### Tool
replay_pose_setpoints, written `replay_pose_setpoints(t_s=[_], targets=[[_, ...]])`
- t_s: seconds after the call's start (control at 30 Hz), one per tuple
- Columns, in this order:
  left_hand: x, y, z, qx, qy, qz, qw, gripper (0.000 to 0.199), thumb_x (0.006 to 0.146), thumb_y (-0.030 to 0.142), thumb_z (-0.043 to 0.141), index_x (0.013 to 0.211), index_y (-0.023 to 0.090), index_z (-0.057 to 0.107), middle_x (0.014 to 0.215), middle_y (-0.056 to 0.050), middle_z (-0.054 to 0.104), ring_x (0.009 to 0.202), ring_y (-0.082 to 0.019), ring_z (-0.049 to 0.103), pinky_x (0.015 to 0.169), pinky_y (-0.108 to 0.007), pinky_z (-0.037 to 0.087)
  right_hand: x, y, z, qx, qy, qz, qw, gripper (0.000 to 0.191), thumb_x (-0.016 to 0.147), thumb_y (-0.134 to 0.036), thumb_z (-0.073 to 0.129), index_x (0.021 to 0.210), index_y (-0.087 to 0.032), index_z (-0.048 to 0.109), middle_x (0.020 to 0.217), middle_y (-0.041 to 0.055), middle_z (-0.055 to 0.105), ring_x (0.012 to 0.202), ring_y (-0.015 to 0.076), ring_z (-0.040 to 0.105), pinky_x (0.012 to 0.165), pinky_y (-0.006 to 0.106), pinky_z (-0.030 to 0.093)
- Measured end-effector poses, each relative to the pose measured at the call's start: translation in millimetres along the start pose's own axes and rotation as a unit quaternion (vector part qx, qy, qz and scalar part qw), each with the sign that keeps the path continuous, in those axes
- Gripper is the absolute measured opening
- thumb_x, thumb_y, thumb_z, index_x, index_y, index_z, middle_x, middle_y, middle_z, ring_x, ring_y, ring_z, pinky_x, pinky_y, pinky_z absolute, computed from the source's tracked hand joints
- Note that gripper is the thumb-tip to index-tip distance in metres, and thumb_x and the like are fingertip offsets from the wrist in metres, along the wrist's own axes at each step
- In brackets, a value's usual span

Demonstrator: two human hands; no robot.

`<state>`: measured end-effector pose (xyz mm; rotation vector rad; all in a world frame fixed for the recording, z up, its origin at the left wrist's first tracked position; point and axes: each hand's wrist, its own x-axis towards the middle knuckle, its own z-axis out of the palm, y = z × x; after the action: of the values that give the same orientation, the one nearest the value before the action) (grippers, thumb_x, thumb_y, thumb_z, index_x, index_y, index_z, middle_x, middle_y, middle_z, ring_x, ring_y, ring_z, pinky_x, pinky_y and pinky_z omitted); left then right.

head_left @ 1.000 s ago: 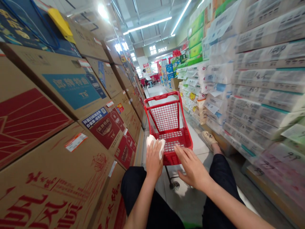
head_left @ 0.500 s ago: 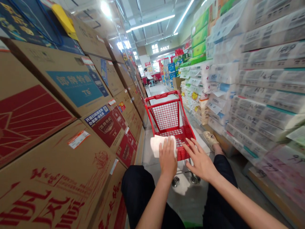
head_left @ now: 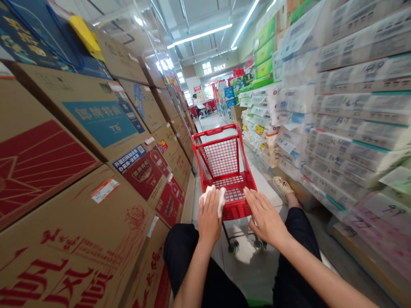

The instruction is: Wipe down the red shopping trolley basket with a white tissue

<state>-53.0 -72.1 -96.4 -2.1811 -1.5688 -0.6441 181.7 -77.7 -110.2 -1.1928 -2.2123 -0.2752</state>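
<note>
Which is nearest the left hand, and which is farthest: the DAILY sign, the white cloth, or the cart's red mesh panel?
From the left hand:
1. White cloth: right under it.
2. Red mesh panel: ahead, at the cart's far end.
3. DAILY sign: way ahead, high up.

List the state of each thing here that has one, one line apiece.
Cart: upright on its wheels
Cloth: crumpled
Left hand: fingers extended over the cloth
Right hand: open, at the cart's near edge
Boxes: stacked
Packs: stacked
Lights: lit
Shoe: worn
</note>
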Motion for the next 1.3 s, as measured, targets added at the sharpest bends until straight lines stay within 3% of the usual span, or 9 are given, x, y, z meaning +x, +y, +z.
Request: replay_pose_setpoints(t_s=[0.17,0.33,0.43,0.6,0.73,0.83,0.97,1.1,1.3], targets=[[7,16,13.5,-0.014,0.022,-0.072,0.997,0.072,0.100,0.011,0.040,0.165,0.022,0.012,0.167,-0.010,0.031,0.158,-0.026,0.022,0.128,-0.058,0.022,8,-30,6,0.037,0.004,0.013,0.999,0.105,0.076,-0.012,0.054,0.165,-0.010,-0.001,0.171,0.0149,0.018,0.156,0.0339,0.022,0.124,0.056,0.033],[17,64,20.6,-0.057,-0.007,-0.007,0.998,0.074,0.098,0.013,0.041,0.165,0.016,0.009,0.168,-0.011,0.029,0.158,-0.025,0.022,0.130,-0.055,0.023,10,-37,12,0.058,0.011,0.021,0.998,0.109,0.073,-0.007,0.052,0.165,-0.011,-0.006,0.170,0.0161,0.021,0.155,0.0327,0.026,0.124,0.056,0.033],[20,73,13.3,-0.102,-0.033,0.002,0.994,0.080,0.095,0.014,0.046,0.165,0.014,0.007,0.169,-0.013,0.026,0.158,-0.027,0.019,0.129,-0.057,0.023,8,-30,10,0.090,0.005,0.024,0.996,0.104,0.077,-0.006,0.047,0.165,-0.016,-0.009,0.172,0.0129,0.016,0.157,0.0285,0.021,0.125,0.054,0.032],[23,49,-6.4,-0.248,-0.095,0.008,0.964,0.098,0.093,0.026,0.057,0.164,0.017,-0.010,0.172,-0.014,0.010,0.159,-0.029,0.010,0.128,-0.053,0.025,11,-25,-14,0.143,0.012,0.065,0.987,0.087,0.091,-0.016,0.041,0.166,-0.026,-0.002,0.174,0.0078,0.005,0.158,0.0297,0.013,0.124,0.061,0.025],[26,22,-11.9,-0.298,-0.050,-0.076,0.950,0.072,0.106,0.026,0.031,0.164,0.024,-0.010,0.173,-0.007,0.009,0.159,-0.020,0.012,0.129,-0.044,0.025,32,-37,-27,0.118,0.026,0.017,0.993,0.079,0.095,-0.018,0.038,0.166,-0.026,0.003,0.173,0.0068,0.013,0.158,0.0288,0.017,0.127,0.061,0.018],[26,11,-6.0,-0.234,-0.028,-0.110,0.966,0.061,0.108,0.026,0.023,0.166,0.024,0.002,0.172,-0.007,0.018,0.159,-0.020,0.016,0.131,-0.051,0.017,54,-47,-14,0.059,0.007,-0.036,0.998,0.079,0.096,-0.021,0.043,0.166,-0.021,0.005,0.170,0.0111,0.024,0.156,0.0300,0.023,0.126,0.059,0.021],[22,5,5.5,-0.169,-0.061,-0.076,0.981,0.058,0.108,0.027,0.024,0.165,0.023,0.012,0.169,-0.006,0.028,0.158,-0.020,0.018,0.131,-0.053,0.013,67,-48,21,0.000,-0.041,-0.041,0.998,0.080,0.089,-0.017,0.052,0.163,-0.011,0.022,0.161,0.0192,0.040,0.139,0.0345,0.050,0.114,0.055,0.040],[16,-1,8.9,-0.163,-0.041,-0.070,0.983,0.061,0.108,0.026,0.023,0.166,0.022,0.003,0.171,-0.005,0.022,0.159,-0.018,0.014,0.131,-0.048,0.017,54,-29,34,-0.033,-0.037,-0.080,0.995,0.078,0.090,-0.003,0.041,0.163,-0.021,0.025,0.161,0.0103,0.044,0.132,0.0267,0.057,0.107,0.047,0.047],[14,1,3.4,-0.112,-0.040,-0.046,0.992,0.061,0.107,0.033,0.035,0.165,0.027,0.017,0.172,-0.001,0.019,0.160,-0.025,0.009,0.131,-0.053,0.017,10,27,15,-0.056,0.019,-0.091,0.994,0.077,0.095,-0.004,0.037,0.166,-0.024,0.011,0.167,0.0066,0.032,0.153,0.0231,0.032,0.123,0.049,0.033]])
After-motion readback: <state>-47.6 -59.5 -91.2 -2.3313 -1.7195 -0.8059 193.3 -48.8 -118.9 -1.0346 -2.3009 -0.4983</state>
